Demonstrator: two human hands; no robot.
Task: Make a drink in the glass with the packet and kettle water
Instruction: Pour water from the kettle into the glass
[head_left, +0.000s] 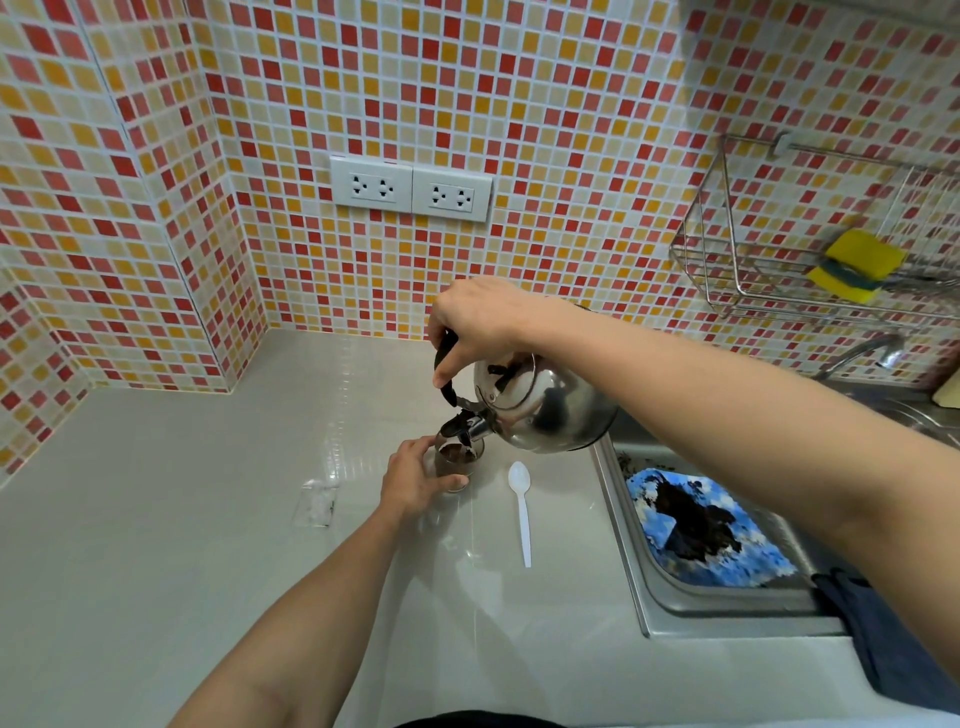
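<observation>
Grey counter (156, 545), lower left of frame, carries the work. Centre: right hand (483, 317) wrapped around the handle of the steel kettle (545, 410), tilted so its spout overhangs the glass (457, 462). Left hand (415, 478) clasps the glass, steadying it; dark contents, apparently powder wetting. White spoon (521, 506) lies beside it; emptied clear packet (314, 506) left.

The right hand (480, 317) is held raised at twelve o'clock, knuckles up, fingers curled closed round the kettle (540, 408) handle, the forearm stretched in from four o'clock. The left hand (415, 480) is set lower, at six o'clock of the right, thumb and fingers wrapped about the glass (457, 462), its forearm reaching from seven o'clock.
</observation>
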